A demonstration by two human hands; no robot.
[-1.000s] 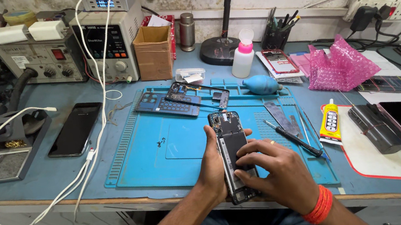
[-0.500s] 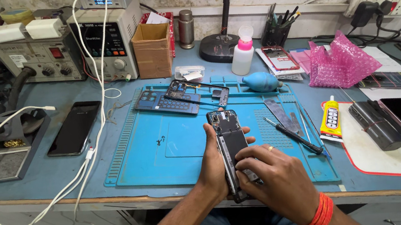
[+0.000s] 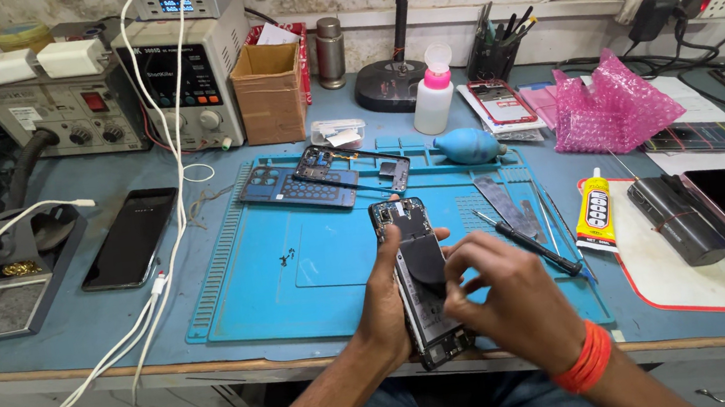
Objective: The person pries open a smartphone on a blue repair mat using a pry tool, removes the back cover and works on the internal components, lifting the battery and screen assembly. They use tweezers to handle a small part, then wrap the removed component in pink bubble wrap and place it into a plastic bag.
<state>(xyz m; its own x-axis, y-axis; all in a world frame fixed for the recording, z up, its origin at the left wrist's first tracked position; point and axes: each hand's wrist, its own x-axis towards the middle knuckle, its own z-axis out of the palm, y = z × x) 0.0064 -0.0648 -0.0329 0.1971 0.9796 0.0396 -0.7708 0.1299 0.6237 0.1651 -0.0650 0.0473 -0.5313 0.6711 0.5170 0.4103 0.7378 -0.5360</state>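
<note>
An opened black smartphone (image 3: 412, 252), its back cover off and its insides showing, lies lengthwise over the blue work mat (image 3: 324, 262). My left hand (image 3: 385, 305) grips its left edge from below. My right hand (image 3: 506, 301), with an orange band at the wrist, pinches a dark round part at the phone's middle. A phone frame and back panel (image 3: 310, 182) lie at the mat's far side.
A screwdriver (image 3: 531, 243), metal pry tools (image 3: 501, 206) and a yellow glue tube (image 3: 594, 212) lie to the right. A blue air blower (image 3: 465, 146), pink bubble wrap (image 3: 611, 107), a dark phone (image 3: 126, 239), white cables (image 3: 167, 280) and bench instruments (image 3: 174, 70) surround the mat.
The view has tilted down a little. My right hand has shifted from the phone's lower part up to its middle and now pinches a dark round part there.
</note>
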